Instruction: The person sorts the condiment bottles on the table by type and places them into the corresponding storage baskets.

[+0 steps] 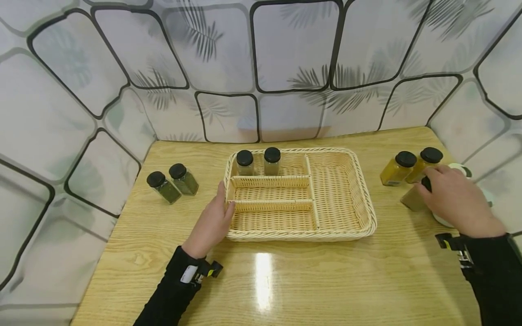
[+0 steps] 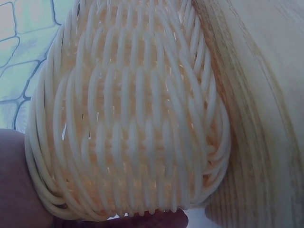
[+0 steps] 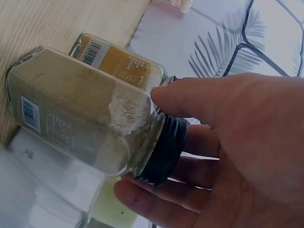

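Note:
My left hand (image 1: 209, 224) grips the left rim of a divided wicker basket (image 1: 302, 235), its thumb over the edge. The woven basket end (image 2: 128, 104) fills the left wrist view. At the right, my right hand (image 1: 458, 199) holds a spice jar (image 1: 413, 198) by its black lid. Greyish-brown powder fills that tilted spice jar (image 3: 80, 104) in the right wrist view, with thumb and fingers around lid and neck. Just behind it stand two black-capped jars of yellow powder, one left (image 1: 393, 172) and one right (image 1: 420, 166).
Two spice jars (image 1: 245, 164) (image 1: 272, 162) stand in the basket's back-left compartment. Left of the basket, two jars of green flakes (image 1: 166, 188) (image 1: 185, 180) stand on the wooden table (image 1: 318, 280). A white and pale green object (image 1: 461, 169) is partly hidden behind my right hand. Patterned fabric (image 1: 293, 45) encloses the table.

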Demonstrator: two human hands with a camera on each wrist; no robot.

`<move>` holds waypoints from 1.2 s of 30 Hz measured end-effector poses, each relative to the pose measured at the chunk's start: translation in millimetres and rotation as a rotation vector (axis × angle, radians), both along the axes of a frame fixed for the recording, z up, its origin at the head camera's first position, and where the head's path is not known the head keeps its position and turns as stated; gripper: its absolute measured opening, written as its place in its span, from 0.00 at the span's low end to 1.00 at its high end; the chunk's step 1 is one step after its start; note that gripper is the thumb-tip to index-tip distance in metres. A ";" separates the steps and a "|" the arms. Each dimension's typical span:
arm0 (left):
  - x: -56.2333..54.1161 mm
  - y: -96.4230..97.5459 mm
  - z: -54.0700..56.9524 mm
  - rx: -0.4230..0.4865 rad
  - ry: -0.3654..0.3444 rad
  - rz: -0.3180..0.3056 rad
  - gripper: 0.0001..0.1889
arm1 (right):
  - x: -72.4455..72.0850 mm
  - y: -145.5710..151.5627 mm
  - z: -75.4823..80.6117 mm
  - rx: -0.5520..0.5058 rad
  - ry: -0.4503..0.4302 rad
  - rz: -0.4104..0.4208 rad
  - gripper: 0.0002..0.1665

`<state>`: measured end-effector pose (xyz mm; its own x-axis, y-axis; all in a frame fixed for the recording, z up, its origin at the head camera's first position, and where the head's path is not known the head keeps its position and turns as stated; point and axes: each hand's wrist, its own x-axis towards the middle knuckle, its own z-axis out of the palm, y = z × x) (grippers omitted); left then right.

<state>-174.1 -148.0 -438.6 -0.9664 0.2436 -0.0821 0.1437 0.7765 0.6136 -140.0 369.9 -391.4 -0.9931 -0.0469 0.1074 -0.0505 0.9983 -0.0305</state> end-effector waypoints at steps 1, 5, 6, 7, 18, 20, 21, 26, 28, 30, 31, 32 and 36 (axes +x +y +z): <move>0.1 -0.3 -0.2 -0.002 0.002 -0.002 0.39 | -0.2 0.0 -0.5 0.002 0.006 0.007 0.23; 0.2 -0.5 -0.5 0.002 -0.008 0.003 0.39 | -0.6 -0.9 -1.6 0.012 0.003 -0.002 0.23; 0.0 -0.7 -0.7 0.002 -0.009 0.003 0.39 | -0.6 -1.2 -1.6 0.014 -0.004 -0.011 0.24; -0.1 -0.4 -0.5 0.002 -0.011 0.005 0.39 | -0.6 -1.3 -1.3 0.013 -0.011 -0.020 0.25; 0.3 1.2 2.3 -0.011 -0.005 0.010 0.39 | -1.2 1.5 -1.0 0.000 -0.039 -0.021 0.26; 0.3 1.2 2.5 -0.012 -0.004 0.011 0.39 | -1.8 2.2 -1.0 0.003 -0.026 -0.003 0.25; 0.1 1.1 2.1 -0.012 -0.003 0.010 0.39 | -2.1 2.5 -1.0 0.003 -0.019 0.005 0.25; 0.0 1.3 2.1 -0.014 -0.004 0.012 0.39 | -2.5 2.3 -1.1 0.010 -0.004 0.032 0.25; 0.3 1.4 2.3 -0.017 -0.004 0.012 0.39 | -2.4 1.3 -0.4 0.015 0.000 0.040 0.24; 0.5 1.3 2.4 -0.017 -0.003 0.012 0.39 | -2.2 0.3 1.8 0.019 -0.003 0.048 0.22; 0.4 1.3 2.4 -0.017 -0.001 0.011 0.39 | -1.9 -0.4 3.2 0.022 0.001 0.056 0.20; 0.4 1.2 2.4 -0.017 0.000 0.010 0.39 | -1.7 -1.1 5.0 0.023 0.006 0.064 0.19; 0.2 0.8 2.2 -0.014 0.003 0.009 0.39 | -1.5 -5.5 13.7 0.028 0.046 0.112 0.19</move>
<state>-173.9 -147.3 -436.4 -0.9688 0.2337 -0.0824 0.1385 0.7865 0.6018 -141.5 364.4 -377.7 -0.9755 -0.1609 0.1498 -0.1623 0.9867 0.0024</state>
